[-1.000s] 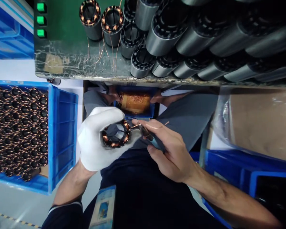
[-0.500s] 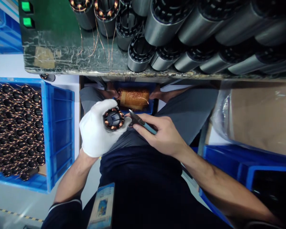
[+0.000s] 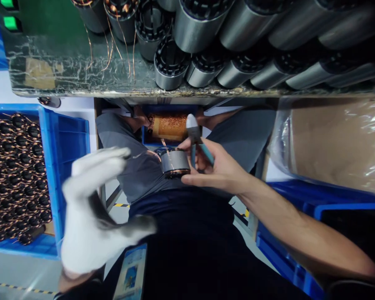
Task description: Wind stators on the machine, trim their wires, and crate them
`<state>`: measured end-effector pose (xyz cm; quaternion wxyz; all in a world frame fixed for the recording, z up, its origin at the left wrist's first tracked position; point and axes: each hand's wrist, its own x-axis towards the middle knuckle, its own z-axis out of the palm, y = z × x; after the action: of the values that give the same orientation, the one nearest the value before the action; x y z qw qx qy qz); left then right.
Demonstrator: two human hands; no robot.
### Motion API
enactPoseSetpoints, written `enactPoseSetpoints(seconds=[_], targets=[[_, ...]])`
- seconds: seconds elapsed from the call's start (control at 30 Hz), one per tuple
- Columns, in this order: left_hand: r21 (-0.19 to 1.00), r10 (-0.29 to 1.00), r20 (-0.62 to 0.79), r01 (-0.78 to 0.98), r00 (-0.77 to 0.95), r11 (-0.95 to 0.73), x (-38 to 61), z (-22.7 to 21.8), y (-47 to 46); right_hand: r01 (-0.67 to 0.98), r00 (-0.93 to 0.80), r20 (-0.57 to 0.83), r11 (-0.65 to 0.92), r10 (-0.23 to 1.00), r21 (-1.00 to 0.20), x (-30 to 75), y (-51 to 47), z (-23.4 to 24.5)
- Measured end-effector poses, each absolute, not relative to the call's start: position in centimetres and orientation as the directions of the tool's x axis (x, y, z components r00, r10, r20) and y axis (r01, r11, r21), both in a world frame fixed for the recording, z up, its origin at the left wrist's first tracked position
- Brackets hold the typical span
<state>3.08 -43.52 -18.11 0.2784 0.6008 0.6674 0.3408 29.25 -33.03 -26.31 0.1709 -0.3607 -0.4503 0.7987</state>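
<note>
White-gloved left hand (image 3: 93, 212) is open, fingers spread, holding nothing. It's motion-blurred, low left, over the left thigh and just beside the blue crate (image 3: 65, 166).

Right hand (image 3: 220, 173), bare, is closed on the stator (image 3: 175, 161), which is pinched between thumb and fingers at the hand's left side. Same hand also carries the cutters (image 3: 194, 132): teal handles in the fingers, nose pointing up, away from the body.

Stator sits above the lap, centre frame, below the table (image 3: 81, 79) edge and just in front of the bin (image 3: 146, 139). Grey steel side faces the camera, copper winding shows at its lower end, and thin wire tails stick out of the top.

Surroundings:
- The bin is blue, under the table, with copper scrap (image 3: 170, 126) in it.
- Crate on the left is packed with wound stators (image 3: 15, 175).
- Table carries rows of unwound cores (image 3: 170, 66). A couple of wound ones at its far left have loose wires (image 3: 112, 46) hanging over the surface.
- Green buttons (image 3: 9, 23) at the table's top-left corner.
- Plastic-wrapped box (image 3: 331, 146) on the right, with blue bins below it.
</note>
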Motion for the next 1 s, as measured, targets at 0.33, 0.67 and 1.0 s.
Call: enactPoseSetpoints(seconds=[0.33,0.67,1.0], targets=[[0.784,0.751,-0.46,-0.181,0.474,0.594,7.0,-22.4,-40.5,-0.083,-0.74,0.103,0.061,0.665,-0.995,29.4,-34.1,-23.1],[0.919,0.88,-0.393,0.081,0.267,0.386,7.6,-20.3,-39.7,0.318,-0.879,0.011,0.605,0.476,-0.729,35.0,-32.0,-19.2],[0.919,0.879,-0.39,0.181,0.273,0.351,7.6,-20.5,-39.5,0.248,-0.926,0.062,0.721,0.373,-0.647,35.5,-31.3,-19.3]])
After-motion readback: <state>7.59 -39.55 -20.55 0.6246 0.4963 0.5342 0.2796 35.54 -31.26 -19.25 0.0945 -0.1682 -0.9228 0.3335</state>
